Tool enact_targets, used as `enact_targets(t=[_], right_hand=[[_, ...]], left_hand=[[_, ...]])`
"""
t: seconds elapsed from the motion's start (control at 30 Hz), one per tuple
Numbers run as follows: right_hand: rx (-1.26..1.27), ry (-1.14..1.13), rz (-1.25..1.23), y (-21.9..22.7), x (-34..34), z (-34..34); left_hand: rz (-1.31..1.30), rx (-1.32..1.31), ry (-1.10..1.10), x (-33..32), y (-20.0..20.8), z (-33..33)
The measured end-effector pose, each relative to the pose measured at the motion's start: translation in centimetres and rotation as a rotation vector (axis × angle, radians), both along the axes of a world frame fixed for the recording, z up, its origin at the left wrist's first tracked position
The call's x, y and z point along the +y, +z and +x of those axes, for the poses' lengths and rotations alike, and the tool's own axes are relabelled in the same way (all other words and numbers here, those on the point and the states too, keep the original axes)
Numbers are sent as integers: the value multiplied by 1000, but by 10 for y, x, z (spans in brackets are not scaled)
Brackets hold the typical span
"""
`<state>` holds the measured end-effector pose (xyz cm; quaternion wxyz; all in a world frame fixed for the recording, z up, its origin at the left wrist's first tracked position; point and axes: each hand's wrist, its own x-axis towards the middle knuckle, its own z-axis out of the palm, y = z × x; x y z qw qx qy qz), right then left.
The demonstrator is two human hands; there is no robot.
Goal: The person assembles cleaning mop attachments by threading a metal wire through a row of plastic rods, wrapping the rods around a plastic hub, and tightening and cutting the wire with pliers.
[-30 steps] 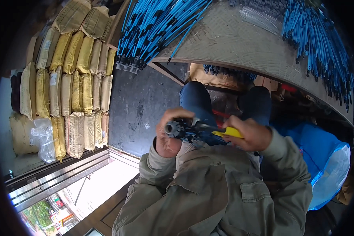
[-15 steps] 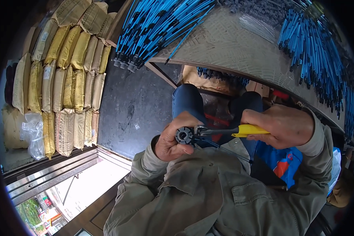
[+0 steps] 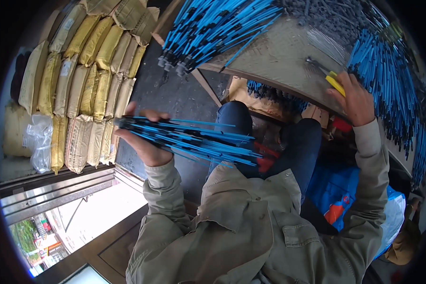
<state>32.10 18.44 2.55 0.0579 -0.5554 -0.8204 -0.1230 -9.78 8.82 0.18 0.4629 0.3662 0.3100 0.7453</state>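
Observation:
My left hand (image 3: 146, 142) is out to the left, its fingers closed round the dark end of a bundle of thin blue rods with black sleeves (image 3: 208, 144). The rods fan out to the right above my knees. At the right, my right hand (image 3: 359, 99) is over the near part of the worktable, thumb and fingers about the yellow handles of a pair of pliers (image 3: 336, 84). The jaws of the pliers point to the far left, at or just over the tabletop.
The worktable (image 3: 274, 52) carries a large pile of blue rods (image 3: 217, 33) at far left and another pile (image 3: 386, 75) at right. Grey parts (image 3: 329, 14) and thin clear strips (image 3: 327, 45) lie between. Stacked sacks (image 3: 87, 85) stand left. A blue bag (image 3: 333, 187) is beside my right leg.
My left hand has swung left and turned, laying the bundle sideways so its rods show. My right hand has carried the pliers away from the bundle, up and right to the worktable.

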Motion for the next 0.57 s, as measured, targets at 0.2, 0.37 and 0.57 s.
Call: enact_targets(t=[0.2,0.37,0.57], right_hand=[[37,42,182,-24,-3,-15],[824,663,-219,-40,-63,-117],[1088,1086,-223,-55,-73,-171]], left_hand=[[42,-497,-26,-10,-56,-58],[-192,-719,-153,-21,-124,-10],[-421,-752,-268,-35,-171,27]])
